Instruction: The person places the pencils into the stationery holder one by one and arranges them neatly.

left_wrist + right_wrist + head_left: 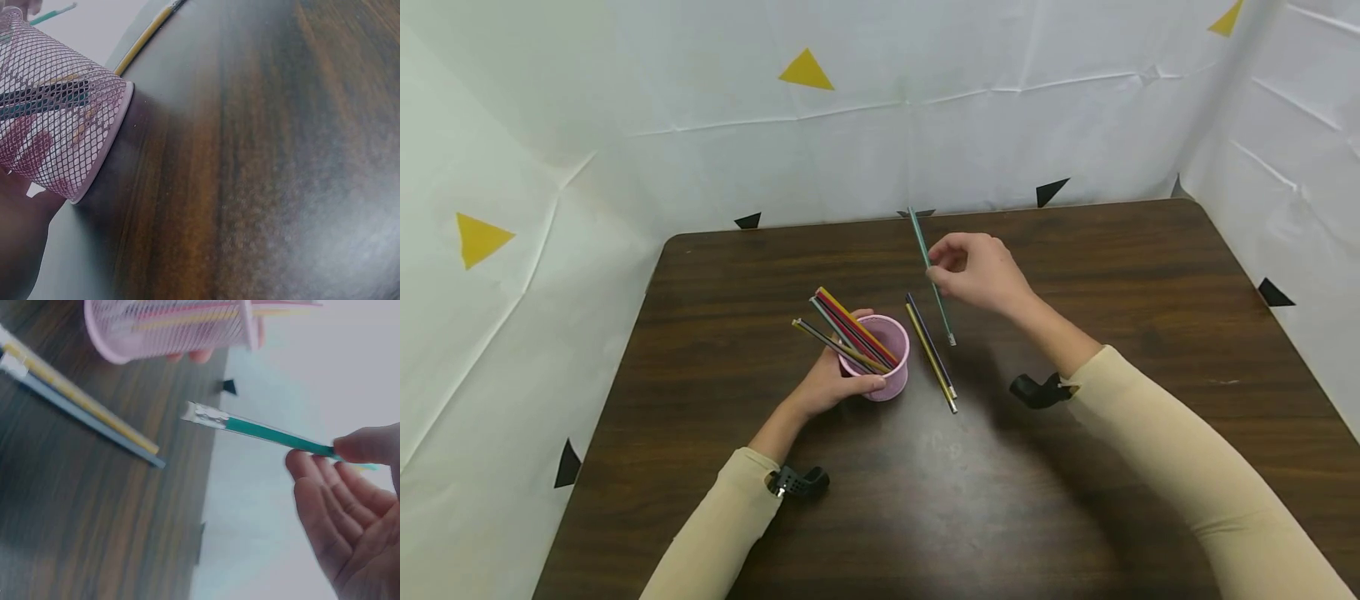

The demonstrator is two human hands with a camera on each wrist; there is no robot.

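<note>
the left hand (835, 385) wraps its fingers round the pink mesh cup (886, 357) near the middle of the table (1120, 250), holding it tipped toward the left so the bundle of pencils (847, 333) inside fans out over the rim. the right hand (981, 271) is raised just right of and beyond the cup, its grip pinched together on a green pencil (931, 275) between thumb and fingertips, the other fingers loosely spread in the right wrist view; the pencil hangs clear of the table, its metal end pointing down toward the near side. two more pencils, a yellow pencil (930, 358) and a dark pencil (931, 344), lie side by side on the table just right of the cup. this looks like the carrying step of gathering pencils into the cup. the next move calls for swinging the green pencil left over the cup's mouth, lining it with the opening and loosening the pinch once its end is inside the rim.
</note>
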